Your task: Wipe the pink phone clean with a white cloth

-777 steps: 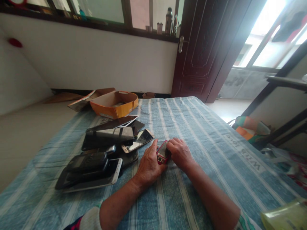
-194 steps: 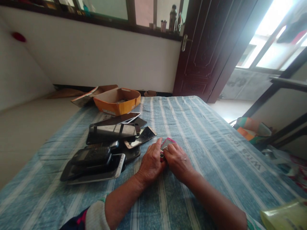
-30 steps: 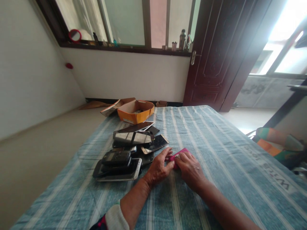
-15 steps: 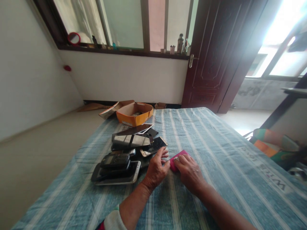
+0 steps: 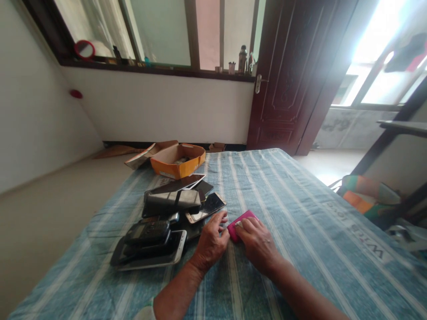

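Observation:
A flat, bright pink rectangular phone-like thing (image 5: 249, 215) lies on the striped cloth. On top of it presses my right hand (image 5: 258, 242), its fingers closed on a small white wad (image 5: 239, 224) that looks like tissue or cloth. My left hand (image 5: 211, 238) rests at the pink thing's left edge, its thumb tip at or against that edge and its fingers curved apart. Just beyond my left fingers is a gold-edged smartphone (image 5: 207, 208) with a dark screen. A stack on the left has an old keypad phone (image 5: 147, 232) above a white-edged smartphone (image 5: 178, 249).
More dark phones (image 5: 175, 201) are piled behind, near an open orange cardboard box (image 5: 176, 169) with things inside. The blue striped cloth (image 5: 290, 213) covers the surface. A dark red door (image 5: 287, 80) and a windowsill (image 5: 160, 71) with bottles stand beyond.
The view has shifted slightly, so the scene sits further left. My right hand stays on the pink thing with the white wad; my left hand stays by its edge, fingers slightly more curled.

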Motion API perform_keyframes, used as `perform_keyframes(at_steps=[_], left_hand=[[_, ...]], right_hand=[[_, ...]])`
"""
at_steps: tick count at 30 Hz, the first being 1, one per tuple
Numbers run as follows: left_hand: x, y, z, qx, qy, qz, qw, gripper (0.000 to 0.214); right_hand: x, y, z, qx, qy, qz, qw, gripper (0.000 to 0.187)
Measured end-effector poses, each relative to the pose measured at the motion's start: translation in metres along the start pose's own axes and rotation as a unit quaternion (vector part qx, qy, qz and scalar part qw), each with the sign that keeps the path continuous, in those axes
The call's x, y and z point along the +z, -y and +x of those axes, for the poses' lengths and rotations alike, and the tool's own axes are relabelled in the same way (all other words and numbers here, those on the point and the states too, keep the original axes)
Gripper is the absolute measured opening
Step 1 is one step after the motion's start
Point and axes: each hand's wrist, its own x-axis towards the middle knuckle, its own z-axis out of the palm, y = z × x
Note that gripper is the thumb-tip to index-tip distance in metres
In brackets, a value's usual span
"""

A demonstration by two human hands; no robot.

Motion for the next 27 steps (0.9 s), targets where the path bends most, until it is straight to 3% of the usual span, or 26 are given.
perform_keyframes(at_steps=[7,16,27], left_hand=[[-0.001,0.0,0.0,0.014,0.008,0.018,1.0,0.04],[-0.005,-0.007,0.0,0.026,0.014,0.029,0.999,0.013],[-0.006,-0.011,-0.001,0.044,0.02,0.058,0.997,0.013]], right_hand=[[-0.001,-0.001,0.0,-0.005,0.01,0.017,1.0,0.013],[0.0,-0.002,-0.001,-0.002,0.008,0.04,0.999,0.014],[0.002,-0.003,-0.002,-0.007,0.004,0.03,1.0,0.011]])
